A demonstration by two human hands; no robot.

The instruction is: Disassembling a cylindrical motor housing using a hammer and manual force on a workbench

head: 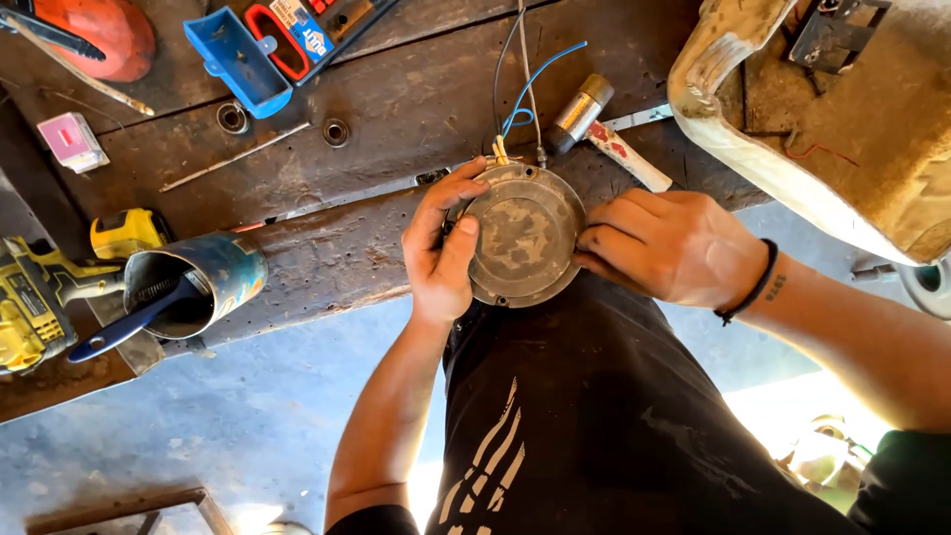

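Two hands: both are on one round metal disc (523,248) at the near edge of the workbench (396,119), above the person's dark-clad lap.
Left hand (443,248): curled round the disc's left rim, thumb lying on the flat face, fingertips hooked over the top edge; a closed hold on the disc.
Right hand (674,248): fingers laid flat against the disc's right rim, pressing sideways; whether they wrap behind it cannot be told. A black band sits on the wrist.
Disc: dull, worn, face up toward the camera, lying between the two hands and touching both.
Wires (520,94): blue, black and pale leads run up from the disc's top edge across the bench.
Hammer (604,129): just beyond the disc, up and right, metal head and pale handle.
Can (203,282): well left of the left hand, on its side, blue-handled tool inside.
Yellow drill (45,297): far left edge.
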